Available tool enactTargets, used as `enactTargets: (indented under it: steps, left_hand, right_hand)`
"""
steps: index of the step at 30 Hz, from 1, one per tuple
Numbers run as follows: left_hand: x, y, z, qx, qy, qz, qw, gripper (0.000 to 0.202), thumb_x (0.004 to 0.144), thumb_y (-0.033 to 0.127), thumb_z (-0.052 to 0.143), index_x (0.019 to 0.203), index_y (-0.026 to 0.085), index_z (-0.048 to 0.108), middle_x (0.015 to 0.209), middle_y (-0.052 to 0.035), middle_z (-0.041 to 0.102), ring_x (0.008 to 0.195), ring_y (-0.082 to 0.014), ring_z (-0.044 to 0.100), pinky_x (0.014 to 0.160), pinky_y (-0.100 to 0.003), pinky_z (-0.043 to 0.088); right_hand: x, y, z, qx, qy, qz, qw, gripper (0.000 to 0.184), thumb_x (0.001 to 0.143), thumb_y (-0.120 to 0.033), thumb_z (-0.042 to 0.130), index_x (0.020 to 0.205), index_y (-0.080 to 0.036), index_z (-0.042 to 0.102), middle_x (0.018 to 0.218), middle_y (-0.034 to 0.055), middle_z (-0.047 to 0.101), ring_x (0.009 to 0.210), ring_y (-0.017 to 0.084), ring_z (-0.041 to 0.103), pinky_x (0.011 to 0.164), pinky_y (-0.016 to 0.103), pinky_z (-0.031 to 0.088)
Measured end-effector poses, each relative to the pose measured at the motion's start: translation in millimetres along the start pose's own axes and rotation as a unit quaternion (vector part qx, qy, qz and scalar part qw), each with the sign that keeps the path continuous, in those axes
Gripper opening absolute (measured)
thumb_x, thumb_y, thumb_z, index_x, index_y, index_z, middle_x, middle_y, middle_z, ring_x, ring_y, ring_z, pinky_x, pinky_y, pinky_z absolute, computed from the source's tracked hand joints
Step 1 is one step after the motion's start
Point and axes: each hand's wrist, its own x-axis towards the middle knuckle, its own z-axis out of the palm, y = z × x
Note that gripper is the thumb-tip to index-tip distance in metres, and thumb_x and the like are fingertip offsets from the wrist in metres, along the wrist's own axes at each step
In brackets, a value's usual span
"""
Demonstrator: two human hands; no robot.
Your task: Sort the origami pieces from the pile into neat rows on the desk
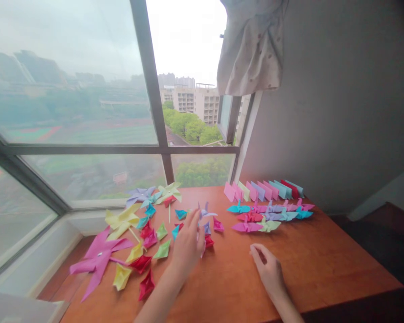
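My left hand (188, 242) reaches forward over a scatter of small folded paper pieces (161, 231), its fingers together on or around a small purple folded piece (206, 211). My right hand (267, 267) rests on the wooden table (323, 264) with its fingers curled loosely inward; nothing shows in it. Just beyond it lie two rows of folded paper cranes (269, 215) in teal, pink, purple and green.
Paper pinwheels in pink (97, 258), yellow (121, 220), purple and pale green lie at the table's left. A row of folded coloured cards (262, 190) stands at the back. A large window (148, 89) runs behind; a grey wall and curtain (252, 45) are at the right.
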Motion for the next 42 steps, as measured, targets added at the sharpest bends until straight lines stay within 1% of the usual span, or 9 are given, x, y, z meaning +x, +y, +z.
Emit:
enactTargets:
  steps: [6, 12, 14, 17, 22, 27, 32, 37, 42]
  left_hand:
    - [-79, 45, 30.9, -0.02, -0.093, 0.155, 0.983, 0.058, 0.093, 0.015, 0.04, 0.15, 0.012, 0.03, 0.151, -0.0178, 0.041, 0.132, -0.0268, 0.049, 0.101, -0.037, 0.051]
    - [-117, 46, 43.6, -0.097, -0.085, 0.227, 0.965, 0.036, 0.093, 0.012, 0.04, 0.122, 0.021, 0.06, 0.127, -0.015, 0.065, 0.091, -0.0194, 0.07, 0.077, -0.028, 0.059]
    - [-120, 45, 37.4, -0.152, -0.069, 0.172, 0.971, 0.029, 0.093, 0.014, 0.041, 0.111, 0.023, 0.063, 0.122, -0.0138, 0.066, 0.094, -0.0196, 0.069, 0.079, -0.029, 0.058]
    - [-116, 44, 24.3, -0.215, -0.036, 0.015, 0.976, 0.024, 0.093, 0.02, 0.045, 0.11, 0.023, 0.062, 0.122, -0.0149, 0.063, 0.098, -0.0223, 0.066, 0.077, -0.03, 0.056]
    - [-103, 38, 15.2, -0.291, -0.06, -0.141, 0.944, 0.028, 0.089, 0.041, 0.057, 0.107, 0.021, 0.065, 0.106, -0.012, 0.066, 0.087, -0.0234, 0.064, 0.071, -0.031, 0.053]
    - [-108, 31, 20.9, -0.36, -0.217, -0.173, 0.89, 0.036, 0.087, 0.051, 0.058, 0.081, 0.016, 0.068, 0.076, -0.0051, 0.064, 0.071, -0.0191, 0.057, 0.064, -0.026, 0.045]
    - [-110, 25, 18.6, -0.414, -0.278, -0.187, 0.847, 0.047, 0.084, 0.059, 0.058, 0.073, 0.015, 0.066, 0.069, -0.0026, 0.06, 0.068, -0.0169, 0.053, 0.062, -0.024, 0.039]
    - [-106, 23, 18.1, -0.483, -0.275, -0.222, 0.801, 0.053, 0.078, 0.067, 0.06, 0.07, 0.014, 0.065, 0.065, -0.002, 0.061, 0.062, -0.0153, 0.053, 0.06, -0.024, 0.039]
    - [-104, 26, 28.0, -0.46, -0.205, -0.29, 0.813, 0.058, 0.07, 0.073, 0.063, 0.07, 0.015, 0.063, 0.06, -0.0005, 0.058, 0.055, -0.0137, 0.048, 0.052, -0.023, 0.034]
  right_hand:
    - [-51, -36, 35, 0.269, -0.084, 0.108, 0.953, 0.054, 0.071, -0.061, 0.071, 0.103, -0.018, 0.073, 0.095, 0.0123, 0.073, 0.073, 0.023, 0.066, 0.057, 0.029, 0.052]
    - [-67, -32, 41, 0.301, 0.029, 0.155, 0.941, 0.041, 0.072, -0.057, 0.072, 0.082, -0.017, 0.074, 0.068, 0.0051, 0.066, 0.06, 0.017, 0.057, 0.053, 0.026, 0.046]
    - [-66, -32, 34, 0.267, 0.021, 0.134, 0.954, 0.039, 0.076, -0.056, 0.07, 0.082, -0.018, 0.073, 0.066, 0.0037, 0.065, 0.06, 0.017, 0.056, 0.054, 0.025, 0.046]
    - [-65, -36, 24, 0.21, -0.021, 0.09, 0.973, 0.037, 0.079, -0.053, 0.068, 0.088, -0.018, 0.074, 0.077, 0.0053, 0.069, 0.07, 0.019, 0.061, 0.064, 0.026, 0.049]
    - [-64, -43, 20, 0.183, -0.106, 0.051, 0.976, 0.038, 0.082, -0.053, 0.064, 0.089, -0.018, 0.075, 0.083, 0.0078, 0.071, 0.08, 0.023, 0.065, 0.076, 0.03, 0.051]
    - [-68, -40, 19, 0.196, -0.149, 0.092, 0.965, 0.04, 0.079, -0.056, 0.066, 0.078, -0.016, 0.074, 0.075, 0.0063, 0.069, 0.072, 0.021, 0.062, 0.066, 0.028, 0.049]
    - [-71, -39, 16, 0.305, -0.13, 0.179, 0.927, 0.039, 0.076, -0.056, 0.069, 0.072, -0.017, 0.069, 0.067, 0.0028, 0.062, 0.062, 0.015, 0.055, 0.058, 0.024, 0.044]
    - [-63, -37, 14, 0.367, -0.087, 0.224, 0.899, 0.034, 0.071, -0.051, 0.075, 0.067, -0.019, 0.062, 0.066, -0.0006, 0.057, 0.059, 0.013, 0.051, 0.055, 0.022, 0.042]
    - [-61, -30, 13, 0.261, -0.009, 0.174, 0.949, 0.043, 0.074, -0.061, 0.067, 0.067, -0.019, 0.06, 0.061, -0.0005, 0.054, 0.057, 0.013, 0.048, 0.052, 0.022, 0.04]
